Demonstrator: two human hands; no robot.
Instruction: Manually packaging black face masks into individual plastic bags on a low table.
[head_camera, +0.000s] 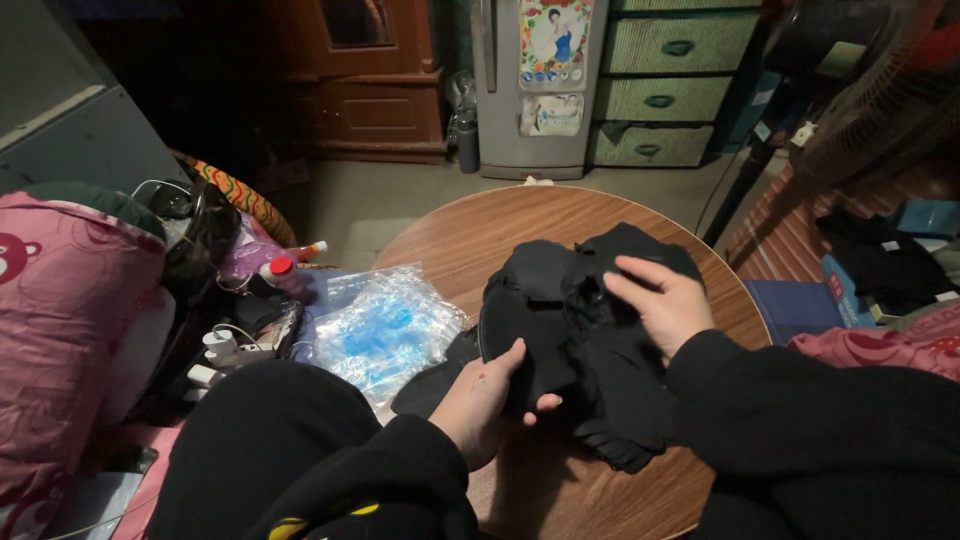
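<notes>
Left hand (487, 398): fingertips hidden under black garment (580, 330). Garment folds unreadable, too dark. Table (470, 235) near edge covered by sleeves, cut by frame bottom. Fan (880, 90) cut off top right. Pink bundle (70, 320) cut at left edge.

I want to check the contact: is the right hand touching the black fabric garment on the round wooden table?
Touching. The head view shows the right hand lying flat on top of the black fabric garment, fingers pressed onto the cloth with no gap visible.
</notes>
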